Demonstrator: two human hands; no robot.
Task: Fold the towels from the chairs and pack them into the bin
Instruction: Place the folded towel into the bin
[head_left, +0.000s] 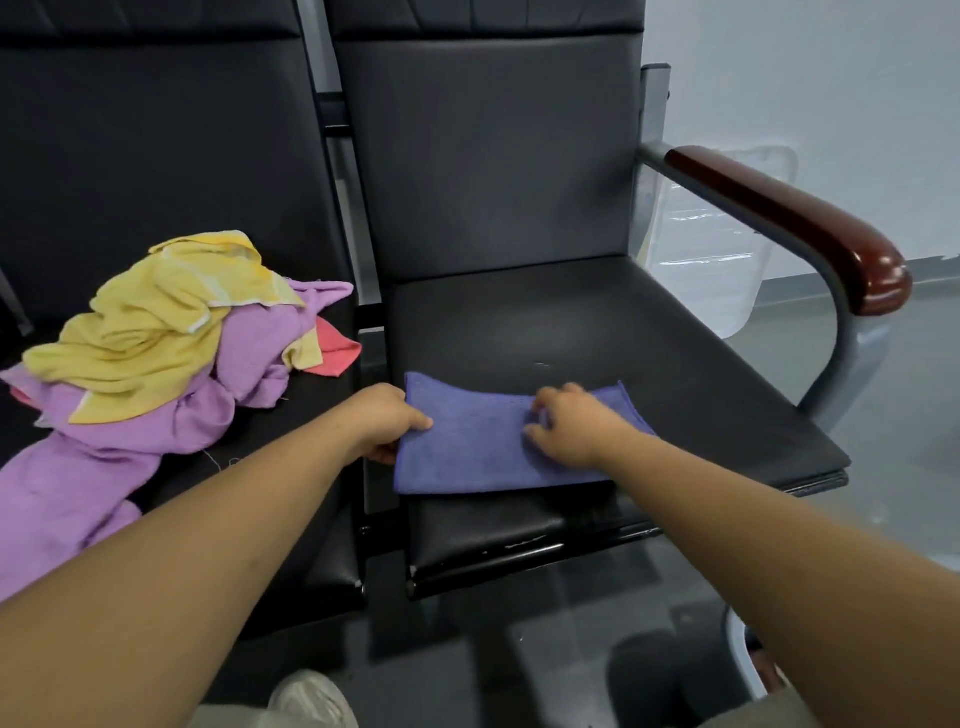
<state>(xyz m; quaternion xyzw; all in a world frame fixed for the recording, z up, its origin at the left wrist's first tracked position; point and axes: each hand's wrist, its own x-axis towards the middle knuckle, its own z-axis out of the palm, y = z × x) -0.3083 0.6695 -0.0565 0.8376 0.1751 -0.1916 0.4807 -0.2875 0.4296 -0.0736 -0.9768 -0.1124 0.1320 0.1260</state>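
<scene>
On seat (623, 353), left hand (387, 423) pinches towel (467, 452), right hand (571, 431) curled atop

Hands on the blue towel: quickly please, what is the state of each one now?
Left hand: grips the left edge of the blue towel, thumb on top.
Right hand: fingers curled, pinching the towel's upper surface.
</scene>
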